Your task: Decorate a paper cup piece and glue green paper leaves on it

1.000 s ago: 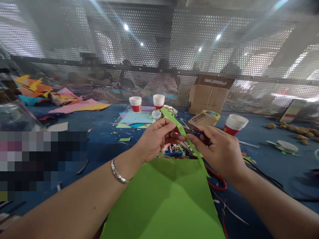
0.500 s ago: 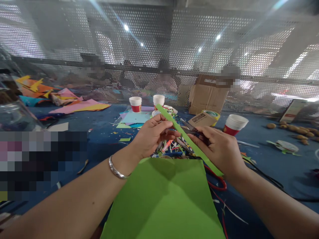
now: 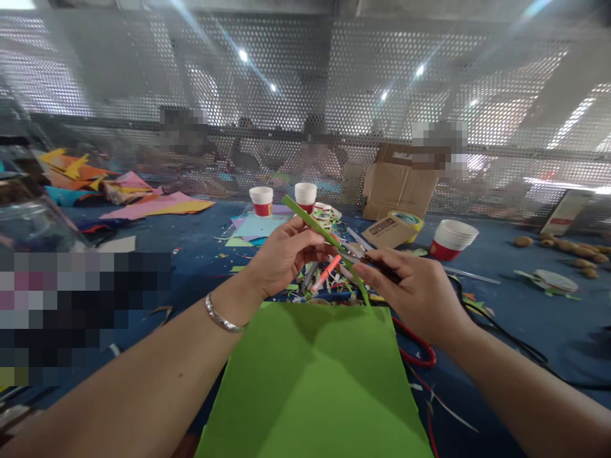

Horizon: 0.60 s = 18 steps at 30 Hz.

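My left hand (image 3: 289, 254), with a silver bangle at the wrist, pinches a narrow green paper strip (image 3: 310, 219) that slants down to the right. My right hand (image 3: 413, 283) is closed on a pair of scissors (image 3: 352, 256); its handles are mostly hidden by the fingers. The grey blades point left and meet the strip just right of my left fingertips. Past the blades the strip hangs down, looking thin. Below both hands lies a large green sheet (image 3: 312, 381). An orange marker (image 3: 326, 273) rests among paper scraps behind it.
Paper cup stacks (image 3: 261, 202) stand at the back, another cup stack (image 3: 453, 240) to the right. A cardboard box (image 3: 401, 184) is near the perforated screen. Coloured paper (image 3: 162, 205) lies left. A red loop (image 3: 420, 356) and black cable (image 3: 520, 346) lie right of the sheet.
The strip's lower end has swung from beside my right wrist to below the fingers, and now appears edge-on. The scissor blades have moved down and left onto the strip.
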{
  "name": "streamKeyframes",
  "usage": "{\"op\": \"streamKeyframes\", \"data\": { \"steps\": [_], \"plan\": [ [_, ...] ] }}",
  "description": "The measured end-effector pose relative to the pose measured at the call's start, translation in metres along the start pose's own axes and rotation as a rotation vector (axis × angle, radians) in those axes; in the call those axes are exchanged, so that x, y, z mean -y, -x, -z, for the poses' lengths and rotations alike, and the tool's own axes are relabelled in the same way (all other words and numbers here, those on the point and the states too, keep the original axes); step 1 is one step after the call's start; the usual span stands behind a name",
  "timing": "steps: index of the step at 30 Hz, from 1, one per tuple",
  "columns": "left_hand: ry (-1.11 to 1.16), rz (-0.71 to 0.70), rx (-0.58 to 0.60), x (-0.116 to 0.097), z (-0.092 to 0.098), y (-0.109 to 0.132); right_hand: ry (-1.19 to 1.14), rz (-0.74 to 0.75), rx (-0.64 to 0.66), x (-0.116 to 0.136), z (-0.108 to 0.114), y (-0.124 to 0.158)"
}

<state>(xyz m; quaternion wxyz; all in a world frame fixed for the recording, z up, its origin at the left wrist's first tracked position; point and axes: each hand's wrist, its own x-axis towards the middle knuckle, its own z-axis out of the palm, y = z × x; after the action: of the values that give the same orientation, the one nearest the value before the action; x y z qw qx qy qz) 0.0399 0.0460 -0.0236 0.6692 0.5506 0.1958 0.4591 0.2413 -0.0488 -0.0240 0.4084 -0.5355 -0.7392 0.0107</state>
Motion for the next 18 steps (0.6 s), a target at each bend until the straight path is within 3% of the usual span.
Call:
{"op": "streamKeyframes", "data": {
  "steps": [18],
  "plan": [
    [0.018,-0.076,0.033,-0.0055,-0.0027,0.0005,-0.097,-0.086,0.12,0.0091,0.0028,0.0009]
  ]
}}
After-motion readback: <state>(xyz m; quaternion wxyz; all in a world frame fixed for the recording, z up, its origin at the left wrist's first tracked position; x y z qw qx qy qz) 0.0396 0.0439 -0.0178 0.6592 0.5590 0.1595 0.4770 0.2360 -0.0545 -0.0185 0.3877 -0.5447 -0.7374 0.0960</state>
